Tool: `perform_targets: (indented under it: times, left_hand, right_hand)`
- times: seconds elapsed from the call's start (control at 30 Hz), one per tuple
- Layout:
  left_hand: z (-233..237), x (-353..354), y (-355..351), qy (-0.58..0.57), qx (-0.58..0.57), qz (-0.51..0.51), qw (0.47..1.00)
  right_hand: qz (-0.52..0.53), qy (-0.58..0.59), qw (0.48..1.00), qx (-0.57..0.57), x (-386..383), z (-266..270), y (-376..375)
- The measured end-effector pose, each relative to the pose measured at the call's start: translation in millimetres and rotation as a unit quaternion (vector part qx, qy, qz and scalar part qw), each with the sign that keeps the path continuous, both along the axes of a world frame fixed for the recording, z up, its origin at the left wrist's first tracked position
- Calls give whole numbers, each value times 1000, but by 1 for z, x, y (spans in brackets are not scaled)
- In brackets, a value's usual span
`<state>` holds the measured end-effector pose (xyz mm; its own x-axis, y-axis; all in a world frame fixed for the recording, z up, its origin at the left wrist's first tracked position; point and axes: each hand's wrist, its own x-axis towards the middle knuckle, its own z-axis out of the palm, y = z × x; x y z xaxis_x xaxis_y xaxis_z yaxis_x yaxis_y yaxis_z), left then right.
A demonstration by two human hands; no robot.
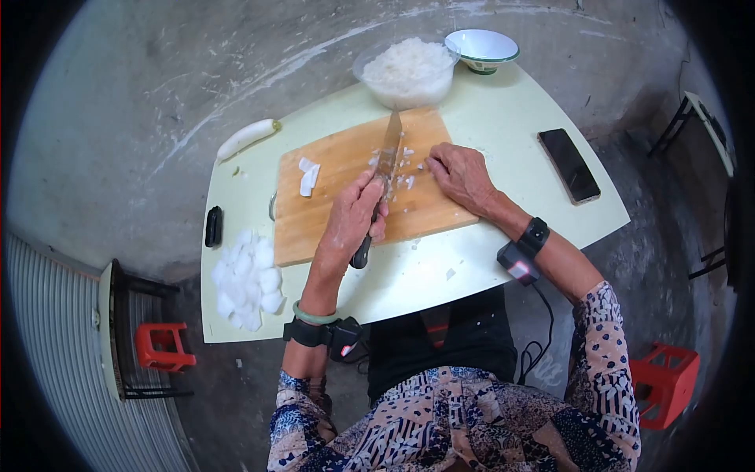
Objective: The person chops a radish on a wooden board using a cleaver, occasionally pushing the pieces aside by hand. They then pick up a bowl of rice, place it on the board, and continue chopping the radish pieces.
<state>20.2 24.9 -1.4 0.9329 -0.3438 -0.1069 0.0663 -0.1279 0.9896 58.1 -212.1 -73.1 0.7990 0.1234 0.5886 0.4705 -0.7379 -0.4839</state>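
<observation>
My left hand (355,211) is wrapped round the dark handle of a kitchen knife (390,143), whose blade points away from me over the wooden cutting board (334,232). My right hand (462,178) rests on the board to the right of the blade, fingers curled in; what they hold, if anything, is hidden. Small white scraps (406,181) lie between the blade and this hand. On the board's left part are a few white slices (309,178). A heap of thin white radish slices (248,285) sits on the table beside the board.
Behind the board stands a clear bowl (409,101) heaped with white shreds, next to an enamel bowl (483,49). A whole white radish (248,140) lies at the back left, a black object (213,226) at the left edge. At right lies a phone (569,167).
</observation>
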Motion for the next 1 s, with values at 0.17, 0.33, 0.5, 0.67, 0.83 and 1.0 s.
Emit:
perform_targets:
  times: [0.17,0.33,0.5,0.67,0.83,1.0]
  left_hand:
    - [-7,0,-14,3,-51,-7,999]
    - [-3,-5,-23,15,-44,11,999]
    - [-6,-1,-11,30,-39,-12,999]
    - [-8,-17,-14,-9,-14,-30,999]
    - [-3,-19,-10,2,-38,-12,999]
    - [-9,-8,-1,-9,7,-11,1000]
  right_hand:
    - [0,26,1000,-7,-1,5,-1]
    - [1,10,1000,15,2,0,-2]
    - [-18,7,999,28,-2,5,0]
    - [-35,-2,999,15,0,1,-2]
    - [-33,9,999,12,1,0,-3]
    - [-33,7,999,8,1,3,-2]
